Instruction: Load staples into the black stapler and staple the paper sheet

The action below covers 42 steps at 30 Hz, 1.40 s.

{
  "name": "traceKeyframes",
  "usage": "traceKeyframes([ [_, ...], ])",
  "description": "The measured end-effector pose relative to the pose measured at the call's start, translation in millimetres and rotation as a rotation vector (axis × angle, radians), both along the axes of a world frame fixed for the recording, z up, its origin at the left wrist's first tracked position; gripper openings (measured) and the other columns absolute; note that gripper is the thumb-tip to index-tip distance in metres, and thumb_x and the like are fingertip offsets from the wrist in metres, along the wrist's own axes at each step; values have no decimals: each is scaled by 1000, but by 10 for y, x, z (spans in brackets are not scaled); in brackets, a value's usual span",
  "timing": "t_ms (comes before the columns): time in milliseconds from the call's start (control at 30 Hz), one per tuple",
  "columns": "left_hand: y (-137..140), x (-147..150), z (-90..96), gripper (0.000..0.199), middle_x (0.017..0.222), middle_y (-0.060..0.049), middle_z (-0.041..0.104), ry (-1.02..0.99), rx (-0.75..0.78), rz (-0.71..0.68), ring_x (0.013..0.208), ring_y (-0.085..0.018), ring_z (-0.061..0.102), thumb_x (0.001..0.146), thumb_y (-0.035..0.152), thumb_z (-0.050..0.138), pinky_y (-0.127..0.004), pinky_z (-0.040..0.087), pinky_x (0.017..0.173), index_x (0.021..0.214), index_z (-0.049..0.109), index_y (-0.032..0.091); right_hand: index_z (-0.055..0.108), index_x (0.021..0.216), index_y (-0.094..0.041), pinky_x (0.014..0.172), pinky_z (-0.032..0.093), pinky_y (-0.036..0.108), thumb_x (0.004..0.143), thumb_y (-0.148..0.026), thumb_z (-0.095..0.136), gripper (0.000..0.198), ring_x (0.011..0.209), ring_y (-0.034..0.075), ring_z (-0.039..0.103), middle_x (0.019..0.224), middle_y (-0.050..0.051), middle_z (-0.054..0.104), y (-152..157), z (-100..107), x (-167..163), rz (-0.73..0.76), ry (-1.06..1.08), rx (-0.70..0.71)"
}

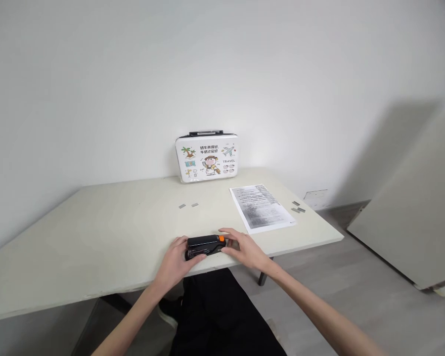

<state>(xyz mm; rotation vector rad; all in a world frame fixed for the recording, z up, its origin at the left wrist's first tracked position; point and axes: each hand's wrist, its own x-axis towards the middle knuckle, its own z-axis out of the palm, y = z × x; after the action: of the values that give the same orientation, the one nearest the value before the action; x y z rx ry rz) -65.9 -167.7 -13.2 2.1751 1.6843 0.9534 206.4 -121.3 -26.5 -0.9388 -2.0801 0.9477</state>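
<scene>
A black stapler [203, 243] with an orange part on its right end lies near the front edge of the table. My left hand [175, 262] grips its left end, thumb along the near side and fingers behind. At the orange end, my right hand [243, 249] is closed around the stapler, index finger and thumb at its tip. Beyond the stapler are two small grey staple strips [195, 204]. A printed sheet of paper [261, 207] lies flat to the right, beyond my right hand.
A white case [207, 158] with cartoon prints and a black handle stands upright at the back, by the wall. Several more grey strips [298, 210] lie near the right edge of the pale table [96, 237]. A large pale panel [411, 212] stands on the floor at right.
</scene>
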Motion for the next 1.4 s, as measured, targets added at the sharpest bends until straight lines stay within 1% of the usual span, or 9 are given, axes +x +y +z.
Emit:
traceKeyframes([
  [100, -11, -21, 28, 36, 104, -6, 74, 29, -9, 17, 104, -30, 69, 87, 59, 73, -41, 56, 90, 97, 76, 24, 47, 154, -32, 100, 54, 41, 99, -36, 63, 58, 111, 22, 67, 141, 6, 69, 11, -17, 115, 24, -2, 38],
  [167, -29, -37, 50, 37, 106, -7, 75, 39, -9, 41, 106, -31, 69, 88, 59, 71, -42, 56, 93, 99, 76, 25, 47, 154, -31, 104, 53, 43, 101, -38, 59, 55, 119, 23, 65, 147, 7, 65, 29, -39, 247, -28, -28, 94],
  [400, -16, -267, 94, 41, 104, -9, 76, 92, -21, 136, 103, -34, 71, 89, 61, 65, -45, 58, 92, 101, 75, 23, 62, 140, -22, 113, 44, 55, 102, -30, 49, 40, 136, 33, 56, 143, 12, 67, 261, -260, 841, -454, -244, 360],
  [500, 32, -456, 102, 43, 106, -10, 77, 114, -13, 168, 103, -35, 72, 88, 61, 64, -45, 57, 92, 103, 75, 22, 61, 143, -20, 117, 39, 58, 104, -38, 47, 44, 145, 37, 49, 153, 13, 60, 349, -382, 987, -607, -358, 384],
  [567, 68, -591, 122, 45, 106, -11, 78, 125, -4, 210, 103, -36, 72, 86, 62, 64, -46, 57, 93, 103, 75, 22, 58, 147, -20, 119, 36, 59, 106, -44, 45, 49, 150, 37, 44, 159, 14, 55, 374, -433, 1017, -657, -406, 365],
  [733, 156, -870, 218, 50, 105, -12, 79, 131, -6, 330, 101, -37, 73, 82, 65, 66, -47, 58, 91, 102, 73, 21, 57, 149, -18, 126, 25, 62, 108, -48, 38, 54, 157, 38, 33, 165, 11, 47, 375, -465, 976, -683, -455, 343],
  [867, 215, -982, 253, 54, 104, -13, 79, 128, -26, 404, 99, -36, 74, 81, 67, 64, -45, 59, 86, 103, 72, 18, 56, 150, -17, 127, 24, 62, 108, -47, 38, 55, 158, 37, 31, 165, 13, 48, 379, -487, 960, -692, -448, 355],
  [1100, 235, -997, 223, 52, 99, -13, 79, 106, -38, 445, 95, -36, 75, 79, 70, 64, -43, 58, 83, 94, 67, 20, 56, 149, -16, 128, 21, 62, 107, -47, 38, 56, 159, 36, 32, 165, 13, 48, 381, -514, 954, -712, -454, 338],
  [1400, 177, -982, 290, 46, 88, -8, 78, 64, -14, 444, 85, -33, 74, 80, 71, 62, -39, 57, 77, 80, 65, 25, 57, 147, -14, 128, 22, 60, 106, -45, 38, 55, 158, 36, 33, 163, 14, 49, 384, -498, 953, -719, -471, 331],
])
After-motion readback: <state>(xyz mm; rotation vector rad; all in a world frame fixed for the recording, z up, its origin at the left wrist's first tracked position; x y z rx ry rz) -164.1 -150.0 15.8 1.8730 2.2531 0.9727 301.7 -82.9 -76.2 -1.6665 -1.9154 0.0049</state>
